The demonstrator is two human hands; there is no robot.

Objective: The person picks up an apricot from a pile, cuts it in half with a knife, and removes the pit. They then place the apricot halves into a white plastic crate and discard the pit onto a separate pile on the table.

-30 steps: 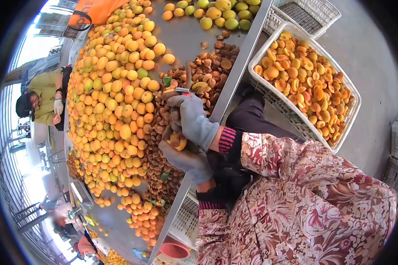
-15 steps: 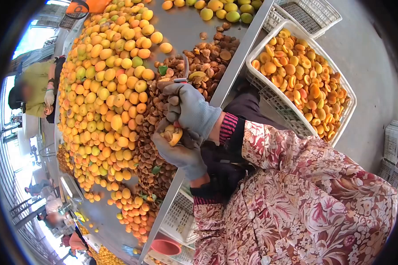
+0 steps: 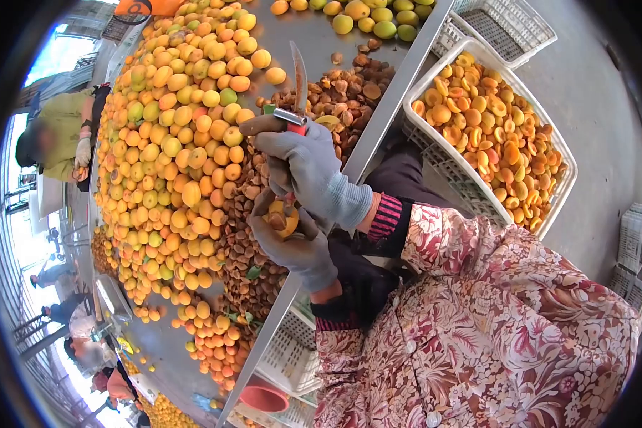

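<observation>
My right hand (image 3: 307, 167), in a grey glove, is closed around the red handle of a curved knife (image 3: 299, 78). The knife's blade points away from the fist, over the table, with a metal collar where it meets the handle. Just below, my left hand (image 3: 292, 246), also gloved in grey, grips a yellow-orange apricot (image 3: 284, 220) between thumb and fingers. The handle's lower end overlaps the apricot in this view. Under and beyond both hands lies a heap of brown apricot pits (image 3: 253, 239), with a large pile of whole apricots (image 3: 171, 150) beside it.
A white crate (image 3: 503, 207) full of halved apricots stands by the metal table edge (image 3: 392, 103). Another white crate (image 3: 510, 32) is behind it. Below the table are more crates and a red basin (image 3: 264, 396). A person (image 3: 60, 135) works across the table.
My right hand has risen slightly away from the left, and the knife blade now shows longer and more upright. The apricot stays in my left hand.
</observation>
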